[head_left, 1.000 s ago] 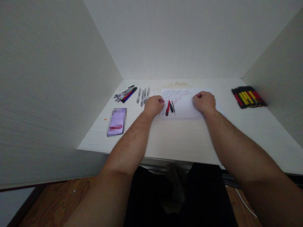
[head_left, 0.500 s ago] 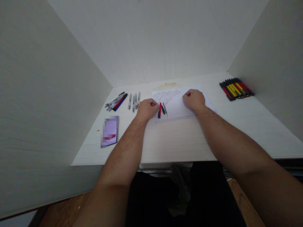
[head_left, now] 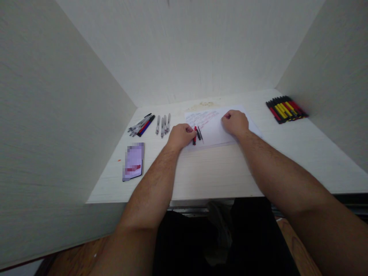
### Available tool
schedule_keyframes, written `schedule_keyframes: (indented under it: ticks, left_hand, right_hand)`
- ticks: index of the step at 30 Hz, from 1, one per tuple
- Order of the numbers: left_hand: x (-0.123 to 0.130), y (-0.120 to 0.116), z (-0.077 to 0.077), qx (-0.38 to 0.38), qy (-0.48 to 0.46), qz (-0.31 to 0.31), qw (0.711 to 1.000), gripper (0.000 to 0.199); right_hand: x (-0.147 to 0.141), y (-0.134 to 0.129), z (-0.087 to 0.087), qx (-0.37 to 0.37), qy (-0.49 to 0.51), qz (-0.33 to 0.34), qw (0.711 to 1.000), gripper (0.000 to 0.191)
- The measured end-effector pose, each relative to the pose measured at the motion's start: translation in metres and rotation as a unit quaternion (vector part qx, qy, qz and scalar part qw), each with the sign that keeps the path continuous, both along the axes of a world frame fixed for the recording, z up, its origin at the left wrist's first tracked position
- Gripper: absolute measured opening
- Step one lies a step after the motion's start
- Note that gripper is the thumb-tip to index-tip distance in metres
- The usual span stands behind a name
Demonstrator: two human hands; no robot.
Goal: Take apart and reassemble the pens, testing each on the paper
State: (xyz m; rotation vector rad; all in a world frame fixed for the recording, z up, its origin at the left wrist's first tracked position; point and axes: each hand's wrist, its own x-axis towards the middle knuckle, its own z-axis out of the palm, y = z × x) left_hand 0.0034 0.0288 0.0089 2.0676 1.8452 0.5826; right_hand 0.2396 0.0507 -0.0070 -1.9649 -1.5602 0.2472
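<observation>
A white sheet of paper [head_left: 214, 128] with red and blue scribbles lies on the desk. On its left part lie a red pen [head_left: 194, 138], a small black cap [head_left: 198, 135] and a thin black refill [head_left: 200, 133]. My left hand [head_left: 179, 136] is curled at the sheet's left edge, its fingertips closed on the upper end of the red pen, which still lies flat. My right hand [head_left: 235, 122] rests as a loose fist on the right part of the sheet, with nothing visible inside it.
A row of pens [head_left: 142, 124] and several grey pens [head_left: 163, 124] lie at the back left. A phone [head_left: 133, 161] lies near the left wall. A pack of black, yellow and red markers [head_left: 286, 108] sits at the back right. Walls enclose the white desk [head_left: 218, 172] on three sides.
The camera has tilted and shifted. My left hand slid a little to the right, from beside the red pen onto its upper end. The right hand stays on the paper.
</observation>
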Motion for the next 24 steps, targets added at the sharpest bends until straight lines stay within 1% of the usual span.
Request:
schedule_keyframes:
  ticks: [7, 15, 24]
  left_hand:
    - [0.0025, -0.0014, 0.0009, -0.004, -0.009, -0.009, 1.0, 0.018]
    - [0.006, -0.0008, -0.0044, -0.015, -0.048, -0.019, 0.999, 0.017]
    - [0.001, 0.002, -0.0077, 0.017, -0.048, -0.013, 0.999, 0.011]
  right_hand:
    - [0.0002, 0.0015, -0.0018, 0.0, -0.007, 0.0, 1.0, 0.018]
    - [0.0006, 0.0023, -0.0033, 0.003, -0.007, 0.002, 1.0, 0.018]
    - [0.0003, 0.0018, -0.003, 0.007, -0.005, 0.004, 1.0, 0.018]
